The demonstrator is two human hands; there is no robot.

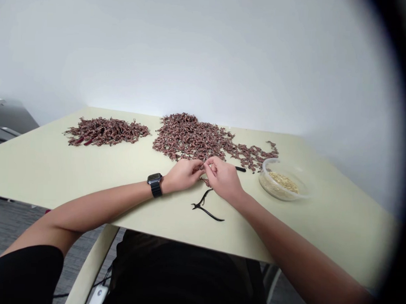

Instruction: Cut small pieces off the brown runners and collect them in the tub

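My left hand [183, 174] and my right hand [224, 177] meet at the middle of the pale table [54, 172], fingers pinched together on a small reddish-brown piece [205, 181] that hangs between them. The left wrist wears a black watch [155, 184]. Just beyond the hands spreads a large heap of reddish-brown pieces [203, 141]. A pair of black nippers [205, 207] lies on the table right below my hands, untouched.
A second, smaller heap of reddish-brown pieces [104, 131] lies at the far left. A clear plastic bowl [282, 184] with pale beige bits stands to the right of my hands. A small black object [241, 169] lies by the big heap.
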